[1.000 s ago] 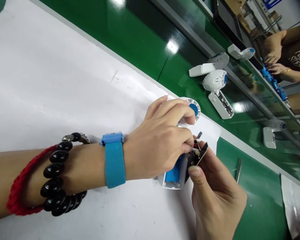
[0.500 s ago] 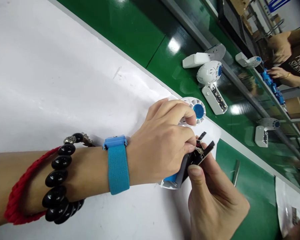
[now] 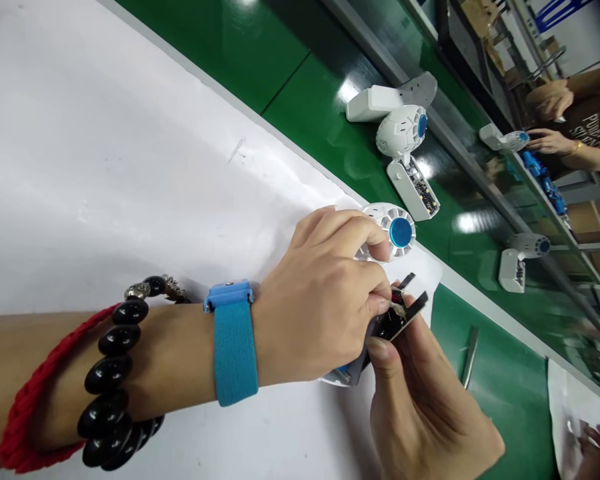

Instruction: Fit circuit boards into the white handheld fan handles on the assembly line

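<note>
My left hand, with a blue strap and black beads at the wrist, holds a small white handheld fan. Its fingers wrap the slotted fan head, which has a blue hub. The white handle shell lies mostly hidden under my left hand. My right hand pinches a dark circuit board between thumb and fingers. Red wires show at the board, and the left fingertips touch that spot.
Several white fans lie on the green conveyor belt beyond the white sheet. Tweezers rest on the belt. Across a metal rail, a co-worker's hands work near blue parts. Another person's hand rests on paper, bottom right.
The view has drifted, shifting the belt items left. The fan head now faces up more, and the blue part in the shell has slid almost out of sight. Another person's hand has appeared bottom right.
</note>
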A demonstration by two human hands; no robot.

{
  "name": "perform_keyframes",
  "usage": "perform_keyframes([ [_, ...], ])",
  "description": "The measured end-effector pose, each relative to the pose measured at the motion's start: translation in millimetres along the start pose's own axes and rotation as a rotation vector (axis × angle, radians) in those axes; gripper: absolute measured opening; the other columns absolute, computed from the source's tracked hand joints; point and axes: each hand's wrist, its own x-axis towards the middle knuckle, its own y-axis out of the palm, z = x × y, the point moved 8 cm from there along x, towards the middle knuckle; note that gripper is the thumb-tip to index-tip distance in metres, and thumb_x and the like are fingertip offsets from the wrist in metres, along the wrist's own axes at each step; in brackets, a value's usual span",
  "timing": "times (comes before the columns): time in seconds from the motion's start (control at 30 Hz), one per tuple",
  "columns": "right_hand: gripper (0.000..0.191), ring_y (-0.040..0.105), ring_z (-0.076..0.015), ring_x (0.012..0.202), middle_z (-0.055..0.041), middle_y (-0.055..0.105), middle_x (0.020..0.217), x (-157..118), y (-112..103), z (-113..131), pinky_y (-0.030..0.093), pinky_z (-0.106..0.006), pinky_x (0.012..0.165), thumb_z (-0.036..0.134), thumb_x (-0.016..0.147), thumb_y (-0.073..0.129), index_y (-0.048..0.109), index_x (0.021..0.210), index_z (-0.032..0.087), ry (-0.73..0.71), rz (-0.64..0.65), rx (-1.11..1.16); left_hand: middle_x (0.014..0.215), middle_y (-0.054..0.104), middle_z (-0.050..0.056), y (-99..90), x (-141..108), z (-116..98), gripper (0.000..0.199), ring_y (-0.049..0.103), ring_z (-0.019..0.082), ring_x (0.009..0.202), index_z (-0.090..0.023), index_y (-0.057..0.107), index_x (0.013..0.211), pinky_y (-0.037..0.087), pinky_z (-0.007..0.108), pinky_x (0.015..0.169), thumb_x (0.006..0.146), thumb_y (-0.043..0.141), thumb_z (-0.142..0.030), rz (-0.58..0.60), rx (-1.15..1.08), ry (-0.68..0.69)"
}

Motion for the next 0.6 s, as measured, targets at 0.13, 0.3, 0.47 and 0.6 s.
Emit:
perform_keyframes([
  [0.13,0.046,0.066,-0.0288,0.112,0.0047,0.061,0.132,-2.0,-1.2,2.3,0.06,-0.044,0.094,0.017,0.091,0.071,0.061,0.132,0.035,-0.023,-0.04,-0.012,0.111,0.061,0.005,0.2,-0.5,1.5,0.023,0.049,0.021,0.12,-0.019,0.065,0.075,0.037,0.043,0.112,0.091,0.051,-0.01,0.0,-0.001,-0.004],
  [0.3,0.05,0.064,-0.0286,0.115,0.0047,0.058,0.136,3.4,1.4,7.5,0.06,-0.041,0.096,0.017,0.093,0.069,0.056,0.137,0.036,-0.045,0.071,-0.076,0.11,0.061,0.004,0.1,-1.6,-0.9,0.022,0.049,0.02,0.12,-0.019,0.063,0.075,0.036,0.042,0.114,0.09,0.05,-0.009,0.006,0.012,0.017],
  [0.47,0.052,0.065,-0.0252,0.113,0.0081,0.056,0.137,7.6,0.3,9.6,0.06,-0.033,0.096,0.021,0.096,0.065,0.05,0.142,0.04,-0.113,0.114,-0.158,0.11,0.06,0.005,0.9,-3.0,4.6,0.022,0.049,0.019,0.12,-0.018,0.064,0.077,0.033,0.044,0.117,0.09,0.049,-0.008,0.018,-0.029,0.015],
  [0.6,0.054,0.068,-0.0279,0.108,0.0078,0.065,0.126,9.1,5.1,-0.1,0.063,-0.037,0.089,0.034,0.098,0.06,0.041,0.146,0.047,-0.127,0.203,-0.305,0.109,0.062,0.007,8.2,-0.8,9.1,0.021,0.055,0.02,0.114,-0.018,0.066,0.074,0.04,0.048,0.112,0.09,0.052,-0.015,-0.016,-0.005,-0.009],
])
